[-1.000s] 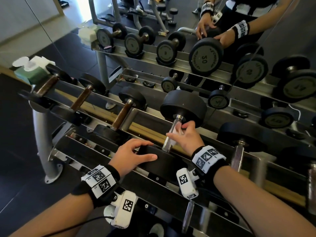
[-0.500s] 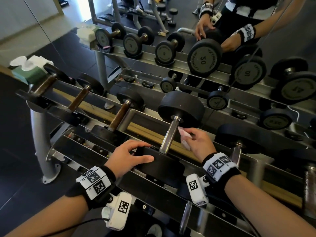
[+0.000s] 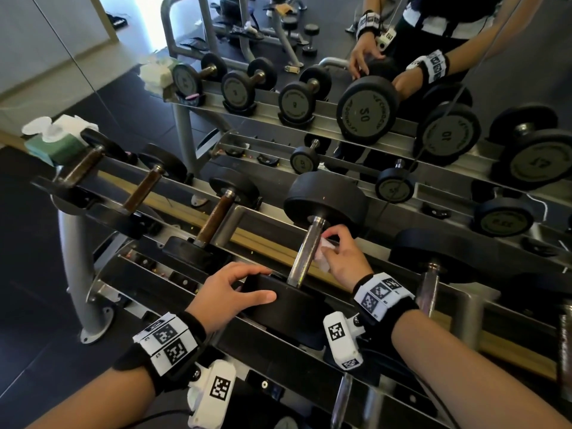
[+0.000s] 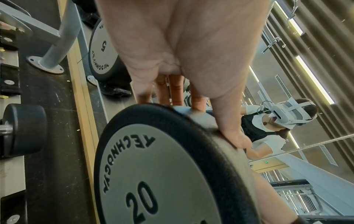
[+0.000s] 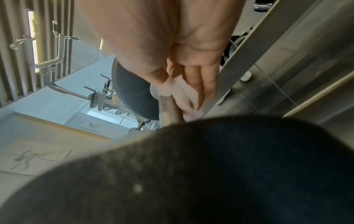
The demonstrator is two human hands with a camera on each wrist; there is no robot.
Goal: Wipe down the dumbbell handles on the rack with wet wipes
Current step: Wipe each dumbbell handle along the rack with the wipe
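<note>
A 20 dumbbell lies across the rack's top tier, its steel handle (image 3: 305, 252) running from the near head (image 3: 288, 305) to the far head (image 3: 326, 202). My left hand (image 3: 247, 283) grips the near head, fingers over its top edge and thumb along its side; the left wrist view shows that hand (image 4: 226, 121) on the plate (image 4: 162, 174). My right hand (image 3: 332, 246) pinches a white wet wipe (image 3: 323, 260) against the right side of the handle, close to the far head. The right wrist view shows the wipe (image 5: 184, 97) beside the handle (image 5: 168, 109).
A green wet-wipe pack (image 3: 52, 144) sits at the rack's left end. Smaller dumbbells with brown handles (image 3: 216, 218) lie to the left, and a larger one (image 3: 430, 283) to the right. A mirror (image 3: 365, 113) behind the rack reflects dumbbells and my arms.
My right hand lifted the wipe off the handle and drew back to the right, then came forward again against the handle's upper right side. The left hand kept its hold.
</note>
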